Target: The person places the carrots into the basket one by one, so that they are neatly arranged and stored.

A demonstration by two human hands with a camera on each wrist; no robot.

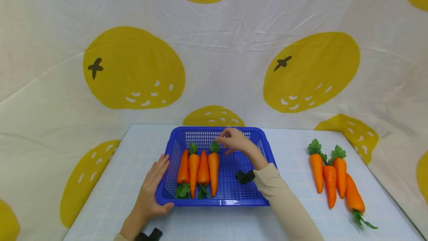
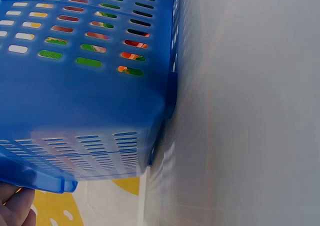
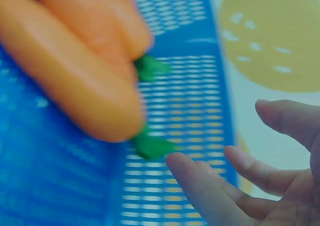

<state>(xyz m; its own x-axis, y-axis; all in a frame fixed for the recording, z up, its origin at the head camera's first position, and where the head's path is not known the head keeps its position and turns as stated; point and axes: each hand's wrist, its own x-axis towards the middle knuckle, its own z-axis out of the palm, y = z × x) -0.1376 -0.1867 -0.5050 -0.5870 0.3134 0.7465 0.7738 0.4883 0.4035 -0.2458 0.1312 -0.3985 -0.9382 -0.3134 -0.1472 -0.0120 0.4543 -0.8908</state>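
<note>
Big white sheet (image 1: pixel 224 70) with yellow fruit prints hangs behind. Below it, a pale desk (image 1: pixel 294 159). On the desk, mid-front, a blue basket (image 1: pixel 187 201), upright, wide side to the person.

The person's right sleeve (image 1: pixel 284 203) crosses the near right corner of the basket. Left grip (image 1: pixel 150 192): fingers fairly straight along the basket's left side, thumb apart at the near corner, no clamp; seems to steady it. Right grip (image 1: pixel 236 140): over the far part of the basket, fingers apart, nothing held.

Carrots: four in a row in the basket's left half, leaf ends alternating near and far. The rightmost of the row (image 1: pixel 213 170) has its leaves (image 1: pixel 214 146) at the far end, just by the right fingertips; can't tell if they touch. Four more, the loose carrots (image 1: pixel 329 183), lie close together on the desk, right of the basket, three with leaves away from the person, one with leaves toward.

Step in hand, my read: setting that end carrot into line, or just letting it go. Next move would call for the right grip to clear the rim, reach right and pinch a loose carrot, left staying put.
</note>
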